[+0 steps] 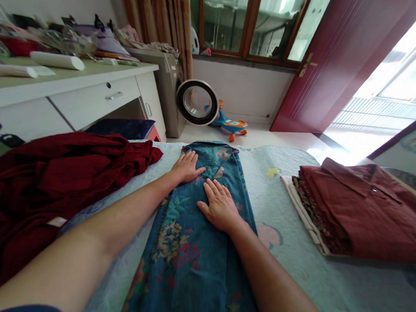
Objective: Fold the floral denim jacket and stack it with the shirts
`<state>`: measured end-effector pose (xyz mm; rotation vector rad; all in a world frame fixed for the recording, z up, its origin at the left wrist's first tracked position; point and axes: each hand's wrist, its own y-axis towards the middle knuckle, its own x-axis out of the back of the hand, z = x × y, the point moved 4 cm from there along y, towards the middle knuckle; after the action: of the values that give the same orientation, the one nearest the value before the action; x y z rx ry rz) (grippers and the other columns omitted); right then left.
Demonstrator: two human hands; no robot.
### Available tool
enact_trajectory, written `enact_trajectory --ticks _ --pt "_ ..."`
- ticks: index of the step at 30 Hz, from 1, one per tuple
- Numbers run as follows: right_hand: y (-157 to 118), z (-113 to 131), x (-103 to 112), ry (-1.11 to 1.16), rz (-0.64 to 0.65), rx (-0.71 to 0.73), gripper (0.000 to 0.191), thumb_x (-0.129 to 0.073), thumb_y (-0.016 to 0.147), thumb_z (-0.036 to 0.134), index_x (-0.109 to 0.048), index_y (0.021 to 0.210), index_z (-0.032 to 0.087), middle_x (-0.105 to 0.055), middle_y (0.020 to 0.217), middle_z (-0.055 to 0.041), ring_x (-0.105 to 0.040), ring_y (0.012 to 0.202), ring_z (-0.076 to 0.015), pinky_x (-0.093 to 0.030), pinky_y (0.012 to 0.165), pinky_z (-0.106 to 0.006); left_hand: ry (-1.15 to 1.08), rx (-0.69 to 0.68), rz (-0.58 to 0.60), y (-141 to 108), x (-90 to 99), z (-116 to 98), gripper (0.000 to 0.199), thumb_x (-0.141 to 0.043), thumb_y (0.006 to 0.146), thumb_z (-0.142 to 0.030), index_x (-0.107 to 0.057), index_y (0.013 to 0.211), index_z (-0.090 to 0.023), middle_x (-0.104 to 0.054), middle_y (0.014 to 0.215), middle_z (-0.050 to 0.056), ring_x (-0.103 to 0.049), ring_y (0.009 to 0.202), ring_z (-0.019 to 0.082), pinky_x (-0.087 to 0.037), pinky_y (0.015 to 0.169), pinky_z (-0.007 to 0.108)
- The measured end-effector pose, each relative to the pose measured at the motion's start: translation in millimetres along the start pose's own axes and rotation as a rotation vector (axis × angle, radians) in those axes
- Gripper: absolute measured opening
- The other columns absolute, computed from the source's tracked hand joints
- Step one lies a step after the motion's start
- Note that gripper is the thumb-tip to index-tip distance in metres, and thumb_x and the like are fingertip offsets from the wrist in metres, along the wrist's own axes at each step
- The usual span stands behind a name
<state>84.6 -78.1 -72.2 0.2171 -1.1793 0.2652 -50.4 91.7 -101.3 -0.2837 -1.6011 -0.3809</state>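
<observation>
A teal garment with a floral print (201,250) lies in a long narrow shape down the middle of the bed, its far end near the bed's edge. Flat on its upper left part rests my left hand (186,167), fingers stretched out and thumb apart. My right hand (219,204) lies palm down a little nearer and to the right, fingers extended over the cloth. Neither hand grips anything. What the garment is exactly, I cannot tell.
A crumpled dark red cloth (86,171) lies at the left. Folded clothes (364,209) are stacked at the right on the pale bedcover (285,171). Beyond stand a cluttered desk (102,84), a washing machine with its round door (197,103) open, and an orange-blue ride-on toy (231,123).
</observation>
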Motion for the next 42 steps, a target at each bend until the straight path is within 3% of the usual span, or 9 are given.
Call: enact_trajectory --ticks 8,14,18,22,25,28,32,36,42 --pt "0.7 0.2 -3.0 -0.017 -0.001 -0.015 0.069 -0.038 0.095 0.055 -0.032 0.151 0.015 -0.022 0.16 -0.0088 -0.016 0.148 -0.0253 -0.015 0.119 -0.045 0.003 -0.016 -0.019 -1.5 3.3 -3.0 0.079 -0.031 0.093 -0.061 -0.034 0.147 -0.004 -0.028 0.157 0.019 -0.023 0.146 0.031 -0.021 0.117 0.047" --pt "0.1 0.2 -4.6 -0.028 -0.028 -0.014 0.069 -0.039 0.095 0.055 -0.033 0.15 0.015 -0.024 0.16 -0.009 -0.018 0.148 -0.0252 -0.015 0.119 -0.043 -0.023 -0.068 -0.231 -25.4 18.1 -13.8 0.047 -0.043 0.094 -0.032 -0.052 0.134 -0.011 -0.048 0.146 0.016 -0.039 0.139 0.027 -0.025 0.117 0.045" --pt "0.1 0.9 -3.5 -0.042 -0.036 -0.011 0.063 -0.039 0.094 0.043 -0.033 0.15 0.013 -0.025 0.16 -0.0083 -0.018 0.147 -0.0238 -0.014 0.119 -0.042 -0.14 -0.159 -0.18 -65.9 17.1 -24.8 0.044 -0.037 0.096 -0.03 -0.052 0.133 -0.011 -0.051 0.144 0.015 -0.044 0.135 0.025 -0.032 0.114 0.044" --pt "0.1 1.0 -3.6 -0.06 -0.024 -0.02 0.062 -0.039 0.091 0.031 -0.033 0.15 0.013 -0.025 0.159 -0.0078 -0.019 0.147 -0.0222 -0.014 0.119 -0.041 -0.233 -0.19 -0.135 -132.6 16.7 -44.9 0.052 -0.032 0.098 -0.034 -0.041 0.142 -0.009 -0.044 0.149 0.016 -0.038 0.14 0.022 -0.032 0.115 0.039" --pt "-0.3 0.6 -4.2 -0.07 -0.038 -0.016 0.062 -0.039 0.091 0.03 -0.034 0.15 0.013 -0.026 0.159 -0.0077 -0.02 0.147 -0.0221 -0.015 0.119 -0.041 -0.201 -0.142 -0.057 -183.1 15.1 -65.7 0.064 -0.033 0.098 -0.049 -0.037 0.145 -0.007 -0.038 0.151 0.021 -0.034 0.142 0.029 -0.031 0.114 0.044" --pt "-0.7 0.6 -4.7 -0.087 -0.064 -0.005 0.061 -0.039 0.091 0.031 -0.035 0.149 0.014 -0.028 0.158 -0.0075 -0.022 0.146 -0.0225 -0.016 0.119 -0.041 -0.135 -0.126 -0.075 -213.5 19.0 -83.0 0.076 -0.033 0.093 -0.063 -0.035 0.147 -0.01 -0.032 0.154 0.022 -0.027 0.144 0.034 -0.027 0.115 0.049" --pt "-2.3 2.7 -4.4 -0.128 -0.107 0.002 0.059 -0.038 0.092 0.032 -0.037 0.148 0.014 -0.032 0.157 -0.0071 -0.026 0.145 -0.0238 -0.019 0.117 -0.041 -0.101 -0.132 -0.073 -219.4 23.8 -90.1 0.076 -0.033 0.093 -0.064 -0.036 0.147 -0.01 -0.032 0.154 0.021 -0.027 0.144 0.033 -0.025 0.116 0.048" --pt "-10.9 5.9 -5.1 -0.165 -0.121 -0.026 0.057 -0.035 0.095 0.035 -0.037 0.148 0.015 -0.032 0.157 -0.006 -0.024 0.145 -0.0241 -0.02 0.117 -0.041 -0.104 -0.134 -0.074 -215.0 25.3 -88.6 0.068 -0.038 0.095 -0.054 -0.037 0.146 -0.011 -0.033 0.154 0.02 -0.028 0.144 0.032 -0.024 0.116 0.047" --pt "-47.1 13.5 -10.0 -0.184 -0.053 -0.051 0.064 -0.031 0.097 0.049 -0.028 0.152 0.017 -0.021 0.161 -0.0047 -0.014 0.148 -0.0227 -0.017 0.117 -0.044 -0.149 -0.109 -0.05 -212.4 24.3 -86.2 0.061 -0.042 0.093 -0.037 -0.036 0.146 -0.008 -0.034 0.154 0.019 -0.029 0.144 0.028 -0.023 0.117 0.043"
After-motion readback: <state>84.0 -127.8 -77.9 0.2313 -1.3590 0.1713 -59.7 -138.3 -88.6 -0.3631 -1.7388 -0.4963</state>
